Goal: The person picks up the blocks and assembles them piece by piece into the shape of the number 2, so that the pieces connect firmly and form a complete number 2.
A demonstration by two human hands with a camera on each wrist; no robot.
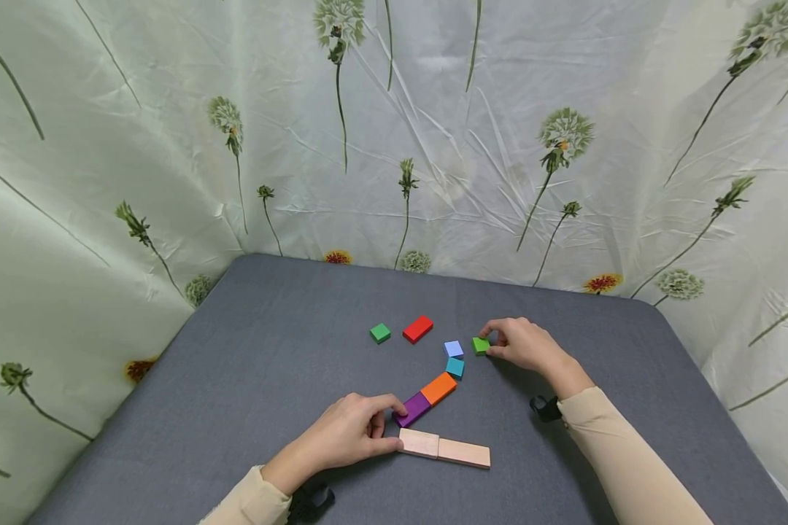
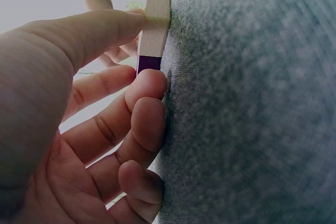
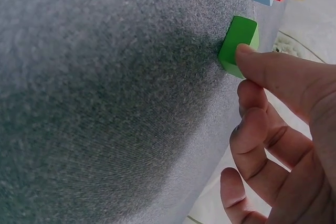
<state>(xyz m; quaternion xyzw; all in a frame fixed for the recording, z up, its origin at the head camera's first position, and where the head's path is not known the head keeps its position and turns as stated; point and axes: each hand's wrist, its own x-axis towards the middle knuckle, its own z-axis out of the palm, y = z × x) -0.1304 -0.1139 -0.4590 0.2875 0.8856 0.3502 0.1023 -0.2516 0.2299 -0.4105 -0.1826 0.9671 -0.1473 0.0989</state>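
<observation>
At the right end of the loose blocks, my right hand [image 1: 525,345] pinches a light green block [image 1: 480,346] between thumb and forefinger; in the right wrist view the thumb covers part of that green block [image 3: 237,38]. My left hand [image 1: 348,432] touches the purple block [image 1: 412,410] with its forefinger, while its thumb rests against the left end of a plain wooden block [image 1: 419,442]. A second wooden block [image 1: 464,453] continues that one end to end. The orange block [image 1: 439,389] adjoins the purple one, and a teal block [image 1: 455,367] and light blue block [image 1: 453,349] curve upward beyond it.
Farther back lie a red block [image 1: 417,329] and a darker green block [image 1: 379,333], apart from the others. All rest on a grey cloth-covered table [image 1: 269,343]. A pale curtain [image 1: 433,131] with dandelion prints hangs behind and to both sides.
</observation>
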